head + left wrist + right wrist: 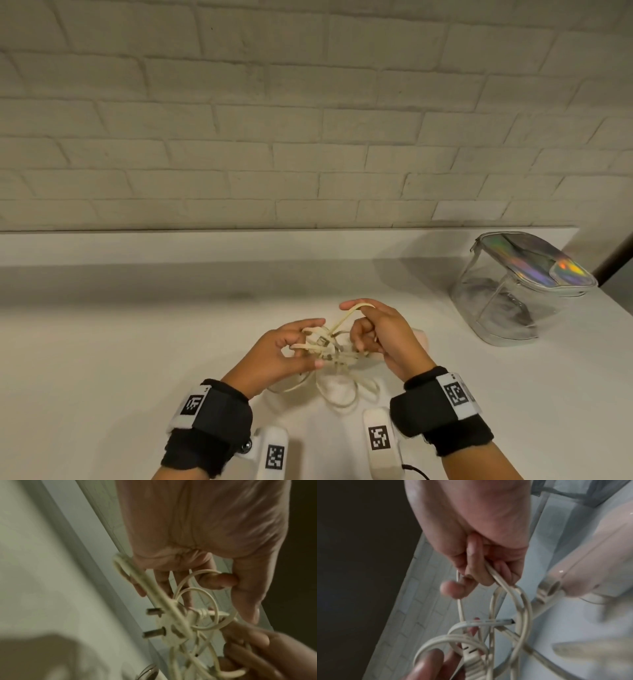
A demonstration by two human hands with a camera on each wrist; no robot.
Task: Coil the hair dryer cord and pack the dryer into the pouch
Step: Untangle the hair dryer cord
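Two black wrist straps (pixel 209 416) with white square-patterned tags sit nearest the viewer, one on each forearm. Just past them both hands meet over a white tabletop (pixel 102 359), working a tangle of cream cord (pixel 337 394).

Right hand (pixel 383 337): its grip is closed around the cord. From the right wrist view, the curled fingers (pixel 476 568) clamp a flat double strand against the palm, and a thin loop runs up over the thumb and forefinger, seen lifted above the tangle from the head view.

Left hand (pixel 284 349): its grip also holds the cord. From the left wrist view, a loop is hooked around one bent finger (pixel 217 580), and more loops pass between the other fingers. The plug (pixel 171 627), pale with two metal pins, hangs in the middle of the tangle, between the two hands, with cord wrapped tightly around its neck.

Below the hands, several loose loops of cord lie on the tabletop, uneven and crossing one another.

A pale pink hair dryer (pixel 594 563) lies on the tabletop just beyond and beneath the right hand, mostly hidden from the head view.

Well to the right, near the wall, stands a clear pouch (pixel 507 298) with a shiny rainbow-tinted lid, which stands lifted along its zip. A white brick wall (pixel 308 120) rises behind the tabletop.
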